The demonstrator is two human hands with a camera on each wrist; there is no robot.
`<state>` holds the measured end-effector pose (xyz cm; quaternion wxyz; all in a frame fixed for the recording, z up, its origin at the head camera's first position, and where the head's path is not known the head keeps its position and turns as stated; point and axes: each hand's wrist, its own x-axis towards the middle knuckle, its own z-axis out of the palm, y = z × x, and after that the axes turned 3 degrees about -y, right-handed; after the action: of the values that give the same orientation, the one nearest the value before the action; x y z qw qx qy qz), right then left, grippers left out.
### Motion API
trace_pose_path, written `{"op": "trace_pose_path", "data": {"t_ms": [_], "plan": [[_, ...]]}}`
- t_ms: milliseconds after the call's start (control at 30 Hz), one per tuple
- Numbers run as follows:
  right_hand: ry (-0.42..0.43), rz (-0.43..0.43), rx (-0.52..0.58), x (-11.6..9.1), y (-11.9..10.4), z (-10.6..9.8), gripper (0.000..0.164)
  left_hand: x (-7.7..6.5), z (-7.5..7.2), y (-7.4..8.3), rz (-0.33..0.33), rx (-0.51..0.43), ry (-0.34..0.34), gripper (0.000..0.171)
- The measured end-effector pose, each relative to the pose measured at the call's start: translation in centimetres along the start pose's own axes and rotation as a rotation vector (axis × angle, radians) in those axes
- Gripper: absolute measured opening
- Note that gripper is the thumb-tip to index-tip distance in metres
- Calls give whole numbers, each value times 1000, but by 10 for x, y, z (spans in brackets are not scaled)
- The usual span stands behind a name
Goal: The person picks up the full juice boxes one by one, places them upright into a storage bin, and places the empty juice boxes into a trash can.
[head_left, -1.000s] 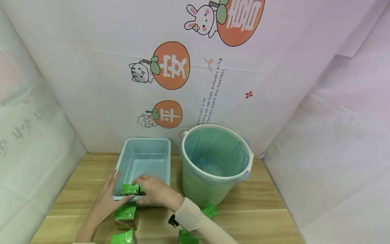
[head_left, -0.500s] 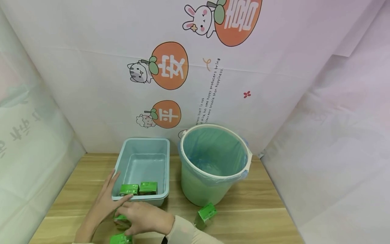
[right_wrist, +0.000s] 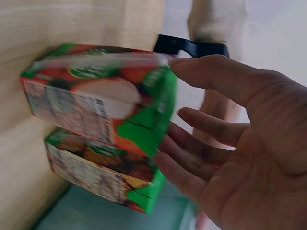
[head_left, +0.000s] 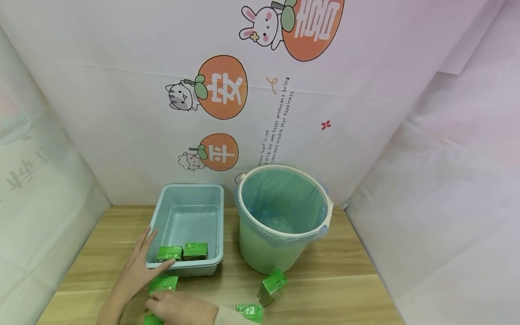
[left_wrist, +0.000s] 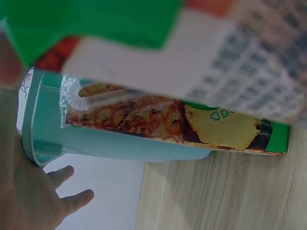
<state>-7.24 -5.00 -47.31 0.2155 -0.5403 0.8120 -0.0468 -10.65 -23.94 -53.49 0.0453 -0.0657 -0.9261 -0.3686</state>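
Observation:
My left hand (head_left: pixel 132 273) rests with spread, straight fingers on the near left corner of the light blue tub (head_left: pixel 191 221). Two drink cartons with green tops, a left one (head_left: pixel 169 253) and a right one (head_left: pixel 196 251), stand at the tub's near end. My right hand (head_left: pixel 178 307) reaches over a carton (head_left: pixel 153 319) close to the bottom edge, partly hidden by that hand. In the right wrist view its thumb and loosely bent fingers are at the green top of this carton (right_wrist: pixel 96 96). Another carton (right_wrist: pixel 100 172) stands between it and the tub.
A green bucket (head_left: pixel 268 253) lined with a blue bag stands right of the tub. In front of it are a tilted carton (head_left: pixel 272 285) and another carton (head_left: pixel 249 312) behind the right sleeve. White printed cloth (head_left: pixel 365 113) encloses the wooden table (head_left: pixel 325 289).
The right hand let go of the second carton in the tub and moved back toward the near edge, past one carton to the nearer one. The left hand stays on the tub.

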Motion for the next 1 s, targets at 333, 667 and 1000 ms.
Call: {"op": "trace_pose_path", "data": {"t_ms": [333, 667, 1000], "plan": [[21, 24, 24, 15, 0, 25, 35, -1, -1, 2, -12, 2, -8, 109], [31, 52, 39, 24, 14, 46, 46, 1, -1, 3, -17, -3, -12, 110], [76, 27, -96, 43, 33, 75, 51, 1, 0, 2, -6, 3, 0, 109]]}}
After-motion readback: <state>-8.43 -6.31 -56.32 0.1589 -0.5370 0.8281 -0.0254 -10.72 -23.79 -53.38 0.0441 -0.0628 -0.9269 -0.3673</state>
